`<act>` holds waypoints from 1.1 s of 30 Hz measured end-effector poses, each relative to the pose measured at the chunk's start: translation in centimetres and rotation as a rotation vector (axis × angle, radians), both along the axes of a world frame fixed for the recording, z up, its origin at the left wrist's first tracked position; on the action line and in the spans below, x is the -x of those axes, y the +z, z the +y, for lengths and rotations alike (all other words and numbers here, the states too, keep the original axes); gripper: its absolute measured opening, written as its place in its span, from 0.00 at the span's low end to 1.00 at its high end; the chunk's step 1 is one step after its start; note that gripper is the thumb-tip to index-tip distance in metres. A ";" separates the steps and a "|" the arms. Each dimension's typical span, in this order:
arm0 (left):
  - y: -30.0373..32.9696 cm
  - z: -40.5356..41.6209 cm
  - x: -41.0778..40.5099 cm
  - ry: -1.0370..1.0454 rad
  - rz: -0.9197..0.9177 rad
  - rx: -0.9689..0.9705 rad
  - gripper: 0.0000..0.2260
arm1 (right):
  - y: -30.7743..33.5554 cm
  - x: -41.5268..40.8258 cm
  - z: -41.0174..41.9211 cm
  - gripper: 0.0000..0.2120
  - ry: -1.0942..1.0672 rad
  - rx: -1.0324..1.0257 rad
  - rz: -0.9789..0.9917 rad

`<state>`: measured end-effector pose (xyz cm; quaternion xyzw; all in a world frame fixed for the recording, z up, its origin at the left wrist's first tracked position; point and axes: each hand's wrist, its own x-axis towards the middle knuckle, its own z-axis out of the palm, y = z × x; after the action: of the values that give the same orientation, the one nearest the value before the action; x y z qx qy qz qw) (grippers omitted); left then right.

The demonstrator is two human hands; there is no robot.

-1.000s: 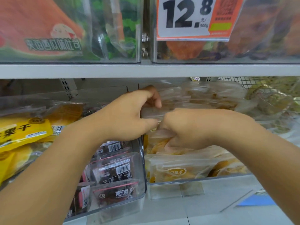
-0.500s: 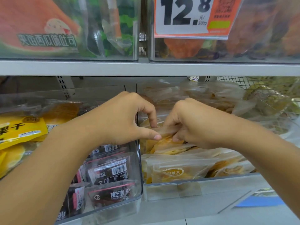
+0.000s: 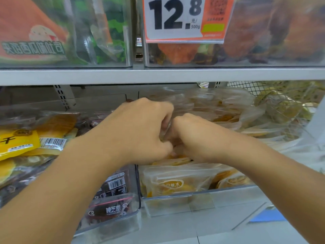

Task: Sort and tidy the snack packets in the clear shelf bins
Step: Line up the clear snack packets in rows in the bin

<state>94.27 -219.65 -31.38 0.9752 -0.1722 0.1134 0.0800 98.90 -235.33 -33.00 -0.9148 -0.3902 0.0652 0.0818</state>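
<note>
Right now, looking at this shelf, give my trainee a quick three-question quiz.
1. True or false: the price sign hangs on the upper shelf's bins.
2. Which bin are both hands, left hand and right hand, working in? A: dark packets bin. B: clear orange-snack packets bin. C: top bin.
3. Fill in: the yellow packet lies to the ___ of the left hand.

Key: 1 true; 2 B; 3 left.
</note>
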 end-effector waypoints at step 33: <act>-1.8 -0.9 -0.9 0.158 0.438 -0.224 0.40 | 1.3 -6.6 -1.0 0.08 -0.474 0.021 -0.328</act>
<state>95.15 -220.57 -33.16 0.9898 -0.0855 -0.1142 -0.0021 105.51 -236.33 -31.68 -0.9796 -0.1729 -0.1005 0.0213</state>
